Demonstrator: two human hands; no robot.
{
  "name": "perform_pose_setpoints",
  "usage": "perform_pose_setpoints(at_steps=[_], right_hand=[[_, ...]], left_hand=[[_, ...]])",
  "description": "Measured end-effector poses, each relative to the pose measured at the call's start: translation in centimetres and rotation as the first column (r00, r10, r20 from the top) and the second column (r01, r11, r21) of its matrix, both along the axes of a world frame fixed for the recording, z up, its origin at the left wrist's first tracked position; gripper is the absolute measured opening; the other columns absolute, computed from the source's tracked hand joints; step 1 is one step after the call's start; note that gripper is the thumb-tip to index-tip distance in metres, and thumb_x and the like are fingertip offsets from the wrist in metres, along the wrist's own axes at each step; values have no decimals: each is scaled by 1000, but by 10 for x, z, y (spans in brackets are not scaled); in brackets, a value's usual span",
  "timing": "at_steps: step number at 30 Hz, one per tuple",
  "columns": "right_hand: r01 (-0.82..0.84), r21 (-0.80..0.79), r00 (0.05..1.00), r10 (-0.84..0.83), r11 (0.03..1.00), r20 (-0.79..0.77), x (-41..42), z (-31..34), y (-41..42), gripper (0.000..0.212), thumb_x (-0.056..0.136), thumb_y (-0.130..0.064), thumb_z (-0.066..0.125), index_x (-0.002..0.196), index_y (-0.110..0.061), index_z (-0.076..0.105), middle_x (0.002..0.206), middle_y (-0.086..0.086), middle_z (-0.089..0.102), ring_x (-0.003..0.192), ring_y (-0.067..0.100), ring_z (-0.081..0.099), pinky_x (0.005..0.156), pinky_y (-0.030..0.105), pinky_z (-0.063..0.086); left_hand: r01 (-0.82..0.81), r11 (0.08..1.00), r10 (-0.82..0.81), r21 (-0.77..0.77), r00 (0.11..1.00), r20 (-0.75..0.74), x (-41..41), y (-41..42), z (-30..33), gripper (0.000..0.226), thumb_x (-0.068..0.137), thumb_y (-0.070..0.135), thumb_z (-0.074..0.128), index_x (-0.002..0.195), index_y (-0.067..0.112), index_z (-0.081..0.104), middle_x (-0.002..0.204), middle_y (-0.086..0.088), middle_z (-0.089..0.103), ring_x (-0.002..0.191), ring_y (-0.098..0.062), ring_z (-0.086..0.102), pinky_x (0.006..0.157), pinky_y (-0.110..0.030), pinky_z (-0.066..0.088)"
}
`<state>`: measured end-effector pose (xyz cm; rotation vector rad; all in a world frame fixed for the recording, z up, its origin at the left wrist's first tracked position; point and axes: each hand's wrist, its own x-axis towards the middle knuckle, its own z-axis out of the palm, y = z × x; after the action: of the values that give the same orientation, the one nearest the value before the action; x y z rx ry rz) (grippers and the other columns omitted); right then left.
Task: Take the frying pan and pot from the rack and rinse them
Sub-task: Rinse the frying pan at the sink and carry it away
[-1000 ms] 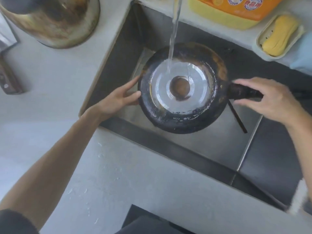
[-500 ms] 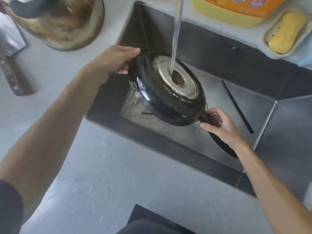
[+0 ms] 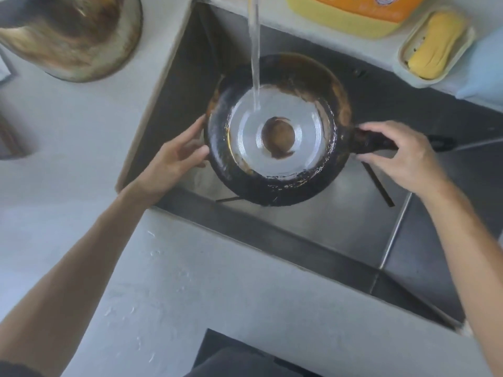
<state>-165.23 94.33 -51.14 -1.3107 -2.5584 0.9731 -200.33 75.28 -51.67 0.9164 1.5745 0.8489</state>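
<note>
The black frying pan (image 3: 275,183) is held upside down over the steel sink (image 3: 340,229), its silver base facing up. A stream of tap water (image 3: 254,50) lands on that base. My right hand (image 3: 402,156) grips the pan's black handle on the right. My left hand (image 3: 177,156) touches the pan's left rim with straight fingers. The worn metal pot (image 3: 73,36) stands on the counter at the top left, apart from both hands.
A yellow-orange detergent bottle (image 3: 353,12) and a soap dish with yellow soap (image 3: 435,44) sit behind the sink. A dark stick (image 3: 378,183) lies on the sink floor. A knife handle (image 3: 11,137) shows at the left edge of the grey counter (image 3: 190,281).
Half a second ago the pan was tilted steeply, left hand high on its upper rim. Now it lies level again under the water, handle pointing right, left hand at its side.
</note>
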Motion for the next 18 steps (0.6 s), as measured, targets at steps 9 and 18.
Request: perform_pose_setpoints(at_steps=[9, 18], right_hand=[[-112, -504, 994, 98, 856, -54, -42, -49, -44, 42, 89, -31, 58, 128, -41, 46, 122, -23, 58, 111, -2, 57, 103, 30, 43], [-9, -337, 999, 19, 941, 27, -6, -12, -15, 33, 75, -65, 57, 106, -55, 56, 109, -15, 66, 107, 11, 61, 97, 36, 45]], left_hand=[[-319, 942, 336, 105, 905, -261, -17, 39, 63, 34, 83, 44, 65, 112, 26, 65, 45, 11, 56, 42, -3, 43, 51, -14, 39], [57, 937, -48, -343, 998, 36, -13, 20, 20, 34, 99, 32, 41, 130, 25, 52, 84, 3, 65, 65, -6, 58, 66, -18, 53]])
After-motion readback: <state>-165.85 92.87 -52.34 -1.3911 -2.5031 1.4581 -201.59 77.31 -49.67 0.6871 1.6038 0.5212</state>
